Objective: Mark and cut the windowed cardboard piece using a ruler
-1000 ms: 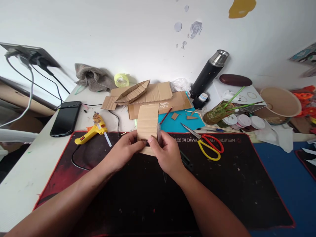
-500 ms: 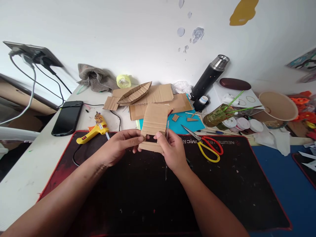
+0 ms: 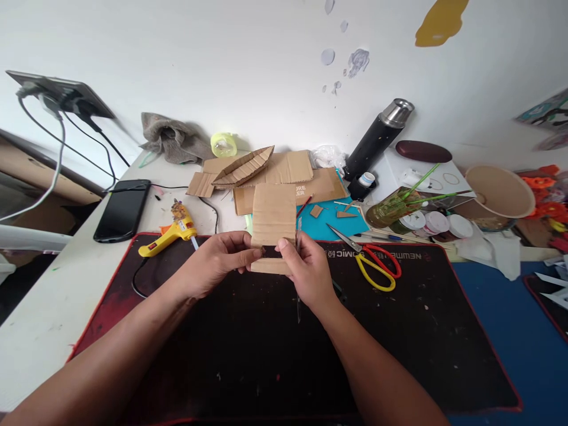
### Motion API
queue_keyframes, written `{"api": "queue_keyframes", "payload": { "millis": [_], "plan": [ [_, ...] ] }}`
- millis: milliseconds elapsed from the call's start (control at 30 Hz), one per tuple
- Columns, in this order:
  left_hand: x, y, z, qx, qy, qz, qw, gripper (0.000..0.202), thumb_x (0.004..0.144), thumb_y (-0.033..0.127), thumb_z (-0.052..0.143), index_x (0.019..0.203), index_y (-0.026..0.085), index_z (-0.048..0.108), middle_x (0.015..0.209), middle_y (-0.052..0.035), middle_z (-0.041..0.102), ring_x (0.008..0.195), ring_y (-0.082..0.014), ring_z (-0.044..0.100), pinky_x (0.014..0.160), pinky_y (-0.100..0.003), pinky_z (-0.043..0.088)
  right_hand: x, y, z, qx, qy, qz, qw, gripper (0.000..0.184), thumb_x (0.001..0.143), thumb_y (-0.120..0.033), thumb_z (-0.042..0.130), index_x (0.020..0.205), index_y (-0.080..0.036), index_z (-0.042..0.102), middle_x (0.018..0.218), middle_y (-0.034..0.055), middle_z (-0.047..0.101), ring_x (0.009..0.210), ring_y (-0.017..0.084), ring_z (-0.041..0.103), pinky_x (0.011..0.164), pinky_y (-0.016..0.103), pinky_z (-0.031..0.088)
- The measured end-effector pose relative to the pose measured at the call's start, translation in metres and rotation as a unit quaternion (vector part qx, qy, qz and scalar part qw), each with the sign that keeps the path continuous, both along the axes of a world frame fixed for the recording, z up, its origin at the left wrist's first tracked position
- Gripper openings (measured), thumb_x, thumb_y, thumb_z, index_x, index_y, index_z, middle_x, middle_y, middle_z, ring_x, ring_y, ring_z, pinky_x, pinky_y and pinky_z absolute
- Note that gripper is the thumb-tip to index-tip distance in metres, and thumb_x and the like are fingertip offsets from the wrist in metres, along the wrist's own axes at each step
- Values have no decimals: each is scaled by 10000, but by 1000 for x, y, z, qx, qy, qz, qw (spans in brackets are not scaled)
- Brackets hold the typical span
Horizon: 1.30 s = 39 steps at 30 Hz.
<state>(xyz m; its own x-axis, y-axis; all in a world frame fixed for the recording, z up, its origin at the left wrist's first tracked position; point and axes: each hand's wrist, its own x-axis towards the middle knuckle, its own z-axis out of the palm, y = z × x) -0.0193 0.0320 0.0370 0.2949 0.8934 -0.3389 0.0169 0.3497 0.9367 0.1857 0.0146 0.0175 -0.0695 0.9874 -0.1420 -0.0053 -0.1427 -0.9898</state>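
Observation:
Both hands pinch a brown corrugated cardboard piece (image 3: 273,218) above the black desk mat (image 3: 399,331). My left hand (image 3: 217,263) grips its lower left edge, fingers closed. My right hand (image 3: 306,269) grips its lower right edge with the thumb on top. A thin clear blade-like tool (image 3: 299,234) also stands up from the right hand's fingers, beside the cardboard. A narrow strip at the bottom of the cardboard is partly split from the rest, with a dark gap between my thumbs.
A yellow glue gun (image 3: 171,234) lies left of my hands, a black phone (image 3: 120,210) further left. Red and yellow scissors (image 3: 373,260) lie to the right. Behind are cardboard sheets (image 3: 288,171), a cardboard boat shape (image 3: 242,167), a black flask (image 3: 377,139), paint jars (image 3: 426,222) and a bowl (image 3: 501,189).
The cardboard piece has been lifted off the mat and straightened upright between my hands. A gap has opened above its bottom strip. The camera view shifted slightly down.

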Motion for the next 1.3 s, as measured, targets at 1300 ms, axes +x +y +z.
{"api": "queue_keyframes", "payload": {
  "millis": [1300],
  "plan": [
    [-1,1,-4,19,-60,57,996,459,778,558,985,891,149,812,691,-79,783,529,-185,713,528,-272,587,1,9,0,-44,120,28,991,432,910,-628,807,873,-235,629,556,-120,387,448,79,311,444,245,241]
  ]
}}
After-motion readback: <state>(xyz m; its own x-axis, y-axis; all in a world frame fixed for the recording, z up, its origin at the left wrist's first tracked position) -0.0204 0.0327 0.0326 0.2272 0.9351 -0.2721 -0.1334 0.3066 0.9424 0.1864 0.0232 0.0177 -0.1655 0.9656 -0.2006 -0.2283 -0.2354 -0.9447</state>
